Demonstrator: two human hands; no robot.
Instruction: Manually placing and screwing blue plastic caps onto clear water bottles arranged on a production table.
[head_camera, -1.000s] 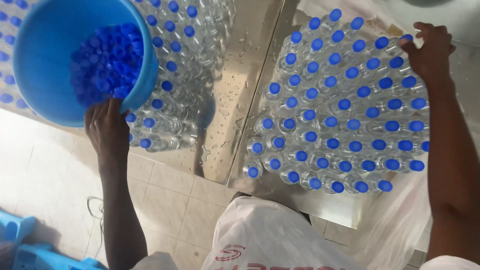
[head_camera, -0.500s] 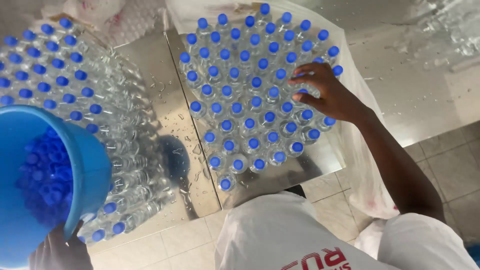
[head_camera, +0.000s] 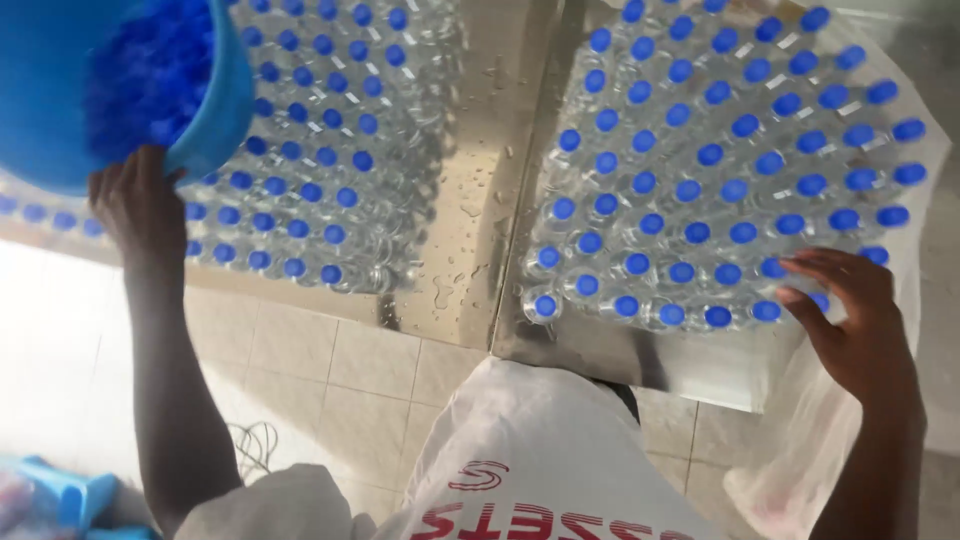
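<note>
Nearest me, white shirt (head_camera: 540, 450), tiled floor (head_camera: 330, 370). My right hand (head_camera: 850, 325) is at the near right corner of the right block of capped bottles (head_camera: 720, 170), fingers loosely spread, tips touching the blue caps, pinching nothing. My left hand (head_camera: 140, 205) grips the rim of the blue bowl (head_camera: 215, 110), full of loose blue caps (head_camera: 150, 80), held tilted over the left block of bottles (head_camera: 330, 140). Wet steel table (head_camera: 490, 200) between the blocks.
</note>
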